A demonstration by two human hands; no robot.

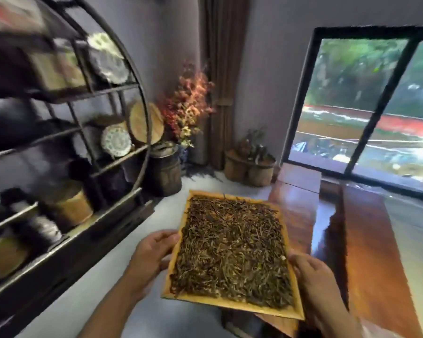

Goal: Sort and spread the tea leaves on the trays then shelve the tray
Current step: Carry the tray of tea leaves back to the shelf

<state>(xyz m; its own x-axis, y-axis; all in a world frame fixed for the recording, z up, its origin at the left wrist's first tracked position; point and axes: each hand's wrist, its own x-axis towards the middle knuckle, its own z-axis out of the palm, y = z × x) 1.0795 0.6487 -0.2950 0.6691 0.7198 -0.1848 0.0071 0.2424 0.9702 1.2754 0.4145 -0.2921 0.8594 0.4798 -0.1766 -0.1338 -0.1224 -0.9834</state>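
Beside shelf [66, 132], hand-held tray [232, 303]

At nine o'clock, a round dark metal shelf rack [66, 132] is bearing patterned plates [116, 140] and blurred jars; at three o'clock, a glossy reddish-brown wooden table [366, 240] is standing.

Left hand [152, 254] and right hand [313, 276] grip opposite long edges of wooden tray [232, 304], held in air. Tea leaves [232, 247] cover tray. Round shelf [83, 132] at left, wooden table [366, 240] at right.
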